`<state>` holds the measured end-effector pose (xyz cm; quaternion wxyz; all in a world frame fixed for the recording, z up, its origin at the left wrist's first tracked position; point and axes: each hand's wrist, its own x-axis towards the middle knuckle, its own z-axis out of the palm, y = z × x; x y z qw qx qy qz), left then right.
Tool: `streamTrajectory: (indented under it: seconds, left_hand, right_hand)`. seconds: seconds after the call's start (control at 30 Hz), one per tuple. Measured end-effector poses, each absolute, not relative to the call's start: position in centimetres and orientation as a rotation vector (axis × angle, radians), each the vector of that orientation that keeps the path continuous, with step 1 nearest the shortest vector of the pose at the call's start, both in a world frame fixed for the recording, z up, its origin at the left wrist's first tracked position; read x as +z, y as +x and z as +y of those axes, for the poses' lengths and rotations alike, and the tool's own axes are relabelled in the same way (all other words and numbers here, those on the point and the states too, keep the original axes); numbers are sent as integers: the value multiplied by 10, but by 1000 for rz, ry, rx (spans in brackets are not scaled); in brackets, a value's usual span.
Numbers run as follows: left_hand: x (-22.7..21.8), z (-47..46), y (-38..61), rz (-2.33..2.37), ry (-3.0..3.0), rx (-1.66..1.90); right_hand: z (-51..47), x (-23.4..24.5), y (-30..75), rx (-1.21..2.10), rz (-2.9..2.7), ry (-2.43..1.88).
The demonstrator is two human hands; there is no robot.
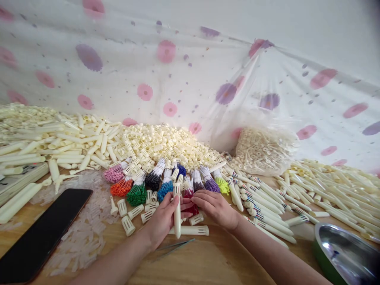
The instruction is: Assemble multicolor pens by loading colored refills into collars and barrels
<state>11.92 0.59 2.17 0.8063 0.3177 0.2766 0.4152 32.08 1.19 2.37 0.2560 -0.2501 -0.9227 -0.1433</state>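
My left hand (162, 221) is closed around a cream multi-colour pen body (177, 215), held upright with its slotted end up. Just right of it, my right hand (214, 206) has its fingers bent together; whatever lies between the fingertips is hidden. Its fingertips are beside a dark red bundle of coloured-tip refill sticks (190, 192). More bundles stand behind the hands, among them a green one (137, 194), an orange one (122, 187), a blue one (165, 190) and a yellow one (222, 185). Loose slotted caps (128, 225) lie left of my left hand, and another cream tube (192, 230) lies behind the held pen.
A black phone (44, 233) lies at left beside scattered clear plastic strips (86, 237). Heaped cream caps (166, 144) and tubes (74, 138) fill the back. Pens with coloured sliders (267, 208), a bag of small parts (264, 148) and a metal bowl (347, 253) are at right. Tweezers (175, 247) lie in front.
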Motion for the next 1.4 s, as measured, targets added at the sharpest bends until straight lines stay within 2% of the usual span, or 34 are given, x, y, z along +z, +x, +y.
streamTrajectory:
  seconds: [0.33, 0.67, 1.03, 1.13, 1.27, 1.4]
  left_hand:
    - [15, 4, 120, 607, 742, 911]
    - [16, 1, 113, 670, 814, 867]
    - [18, -1, 123, 561, 732, 893]
    - [25, -1, 116, 661, 782, 834]
    - [37, -2, 96, 788, 1145, 764]
    - [34, -4, 70, 971, 1459, 797]
  right_hand:
    - [6, 42, 319, -441, -2637, -517]
    - [3, 50, 318, -143, -2625, -758]
    - [-22, 44, 297, -364, -2276, -674]
    - [-35, 64, 283, -245, -2015, -709]
    - [-24, 90, 269, 31, -1402, -832]
    - [-7, 93, 261, 286, -1228, -859]
